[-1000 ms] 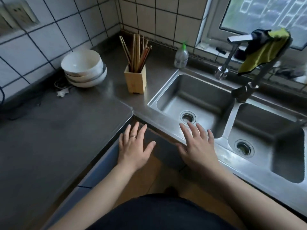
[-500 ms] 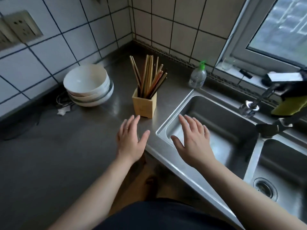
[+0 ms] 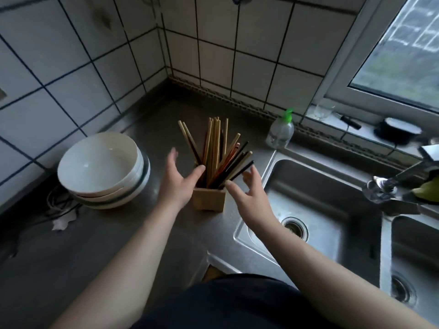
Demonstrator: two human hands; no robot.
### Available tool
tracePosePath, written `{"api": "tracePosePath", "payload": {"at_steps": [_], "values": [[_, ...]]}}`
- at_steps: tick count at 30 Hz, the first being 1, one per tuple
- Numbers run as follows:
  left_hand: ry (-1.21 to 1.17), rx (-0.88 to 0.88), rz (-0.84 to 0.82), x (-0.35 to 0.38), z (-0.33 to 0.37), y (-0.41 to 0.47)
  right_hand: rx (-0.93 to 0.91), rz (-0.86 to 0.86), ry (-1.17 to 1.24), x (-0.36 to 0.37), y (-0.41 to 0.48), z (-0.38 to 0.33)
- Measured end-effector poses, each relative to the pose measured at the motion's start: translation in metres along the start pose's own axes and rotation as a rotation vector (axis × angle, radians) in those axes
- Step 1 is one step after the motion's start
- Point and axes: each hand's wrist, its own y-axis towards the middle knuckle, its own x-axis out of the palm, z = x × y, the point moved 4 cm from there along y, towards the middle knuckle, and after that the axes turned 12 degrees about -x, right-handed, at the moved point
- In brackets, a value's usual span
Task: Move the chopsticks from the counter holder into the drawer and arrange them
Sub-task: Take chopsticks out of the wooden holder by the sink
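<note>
Mixed wooden chopsticks (image 3: 215,148) stand in a square bamboo holder (image 3: 208,199). The left hand (image 3: 177,180) and right hand (image 3: 251,198) flank it, fingers spread wide.

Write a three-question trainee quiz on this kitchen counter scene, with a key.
1. True or false: the chopsticks stand in the holder.
2. What is stacked to the left of the holder? A) bowls B) pans C) cups
3. Fill in: the left hand and right hand flank the holder, and both are ____ (open/shut).
Key: 1 true; 2 A; 3 open.
</note>
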Motion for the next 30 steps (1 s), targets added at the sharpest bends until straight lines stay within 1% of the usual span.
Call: {"api": "tracePosePath", "payload": {"at_steps": [3,6,8,10,13,17,24,27,30], "values": [[0.018,-0.029,-0.128,0.004,0.012,0.029,-0.002,0.063,0.146,0.011,0.021,-0.001],[-0.017,-0.006,-0.284,0.009,0.027,0.044,0.047,0.132,0.260,0.018,0.036,-0.005],[-0.090,0.001,-0.368,0.011,0.037,0.047,0.059,0.170,0.280,0.022,0.044,-0.007],[-0.112,0.016,-0.407,0.014,0.042,0.052,0.077,0.201,0.293,0.025,0.051,-0.008],[-0.087,0.029,-0.412,0.019,0.043,0.057,0.098,0.257,0.283,0.027,0.059,-0.008],[-0.134,0.013,-0.411,0.024,0.043,0.057,0.115,0.326,0.241,0.030,0.069,-0.009],[-0.184,-0.030,-0.402,0.025,0.039,0.053,0.129,0.313,0.169,0.029,0.074,-0.011],[-0.197,-0.023,-0.372,0.024,0.038,0.052,0.120,0.314,0.142,0.030,0.072,-0.012],[-0.176,-0.003,-0.326,0.023,0.037,0.050,0.115,0.331,0.180,0.033,0.070,-0.012]]}}
